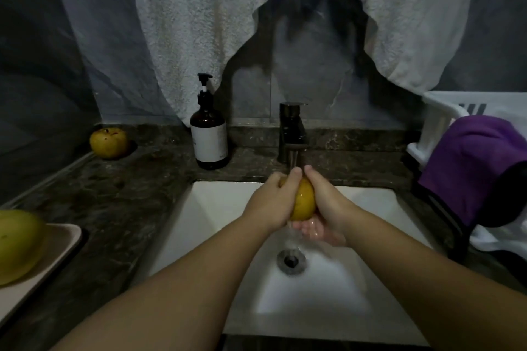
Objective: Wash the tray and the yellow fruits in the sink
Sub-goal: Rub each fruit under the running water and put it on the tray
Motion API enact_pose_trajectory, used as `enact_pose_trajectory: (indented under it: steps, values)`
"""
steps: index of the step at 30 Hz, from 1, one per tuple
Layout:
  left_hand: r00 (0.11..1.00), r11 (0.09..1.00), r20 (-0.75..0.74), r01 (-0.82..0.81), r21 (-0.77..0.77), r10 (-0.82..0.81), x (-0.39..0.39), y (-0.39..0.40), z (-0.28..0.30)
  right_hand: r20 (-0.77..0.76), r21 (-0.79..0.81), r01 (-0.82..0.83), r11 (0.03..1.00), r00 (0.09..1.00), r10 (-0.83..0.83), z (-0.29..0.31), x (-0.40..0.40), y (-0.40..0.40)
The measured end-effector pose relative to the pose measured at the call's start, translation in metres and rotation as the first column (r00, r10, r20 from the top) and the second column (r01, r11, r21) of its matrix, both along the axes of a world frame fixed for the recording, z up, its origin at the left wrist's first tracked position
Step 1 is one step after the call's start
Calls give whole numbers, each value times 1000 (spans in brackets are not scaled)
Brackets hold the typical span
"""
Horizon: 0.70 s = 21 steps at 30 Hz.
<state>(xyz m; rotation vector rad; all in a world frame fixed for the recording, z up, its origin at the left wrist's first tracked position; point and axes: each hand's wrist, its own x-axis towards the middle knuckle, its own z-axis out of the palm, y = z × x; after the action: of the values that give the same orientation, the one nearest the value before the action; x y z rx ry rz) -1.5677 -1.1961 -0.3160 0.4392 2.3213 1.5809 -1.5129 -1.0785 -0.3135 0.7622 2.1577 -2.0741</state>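
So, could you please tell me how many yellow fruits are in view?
3: one held by both hands under the faucet, one on the counter's back left corner, one on the tray at the left edge.

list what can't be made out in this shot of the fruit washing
Head view, the only one:
- Yellow fruit under the tap: mostly covered by the left hand and right hand.
- Tray and the fruit on it: cut off by the left edge.
- Soap bottle label: too dim to read.
- White rack: partly hidden by the purple cloth.
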Motion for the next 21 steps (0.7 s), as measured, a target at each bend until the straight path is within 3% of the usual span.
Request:
enact_pose_trajectory:
  steps: [1,3,5,8,11,12,15,19,21]
  values:
    - [999,1000,-36,-16,-9,15,-1,1,-2,7,-31,-7,999,1000,7,0,-1,-1]
    - [996,997,89,-4,75,-3,0,1,0,-117,100,21,995,993,-9,-1,-5,-5]
    - [992,992,124,-7,128,-9,-3,0,0,-190,103,57,993,981,-37,0,-8,-6]
    - [999,998,5,-40,49,40,-5,-3,-3,-57,-11,30,999,998,-30,1,-5,-7]
    - [985,995,170,3,104,-21,-4,-5,0,-201,84,59,995,979,-41,-3,-7,-6]
    - [988,995,155,-1,105,-15,-5,-5,0,-189,72,36,997,982,-22,0,-5,-7]
    - [996,999,-84,-40,21,42,-7,-4,-4,-32,-17,8,1000,999,-9,2,0,-6]
    - [999,998,50,13,60,-16,-3,-3,-1,-100,133,15,991,995,-2,0,-4,0]
    - [999,1000,-35,18,8,-18,-2,-3,-1,-33,60,18,998,999,-16,2,-1,-1]
